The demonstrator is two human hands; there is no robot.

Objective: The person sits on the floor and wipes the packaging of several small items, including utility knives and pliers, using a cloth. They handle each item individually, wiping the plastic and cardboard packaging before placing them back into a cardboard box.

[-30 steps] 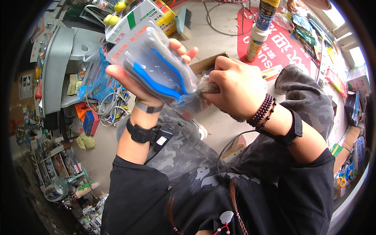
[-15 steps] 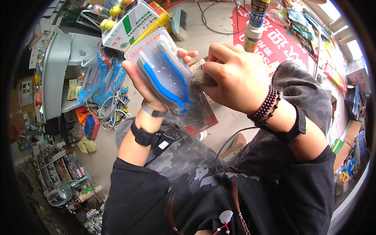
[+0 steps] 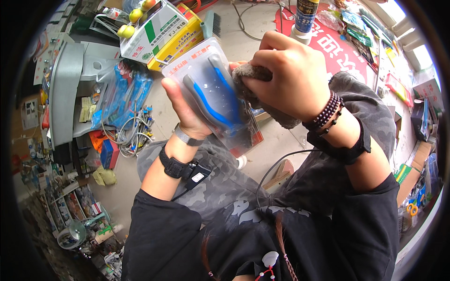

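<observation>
My left hand [image 3: 187,114] grips a clear plastic blister pack [image 3: 216,93] from its left side, thumb along the edge and fingers behind it. Inside the pack lie two blue-and-grey curved handles, apparently those of a hand tool; the tool's head cannot be made out. The pack is held tilted above my lap. In my right hand [image 3: 297,77] a crumpled grey-brown cloth [image 3: 251,77] is pinched, with a fold hanging below the palm [image 3: 284,119]. It touches the pack's right edge.
Ahead stand a white-and-green box [image 3: 152,35], a yellow box [image 3: 180,44], a brush [image 3: 212,24] and a dark-labelled bottle [image 3: 307,18] near a red mat [image 3: 344,54]. To the left are blue plastic bags [image 3: 126,91] and tangled cables [image 3: 133,133]. Packaged goods line the right side.
Both hands have shifted slightly right, and the pack is more upright. The cloth has moved to the pack's right edge, and more of it now hangs below my right hand.
</observation>
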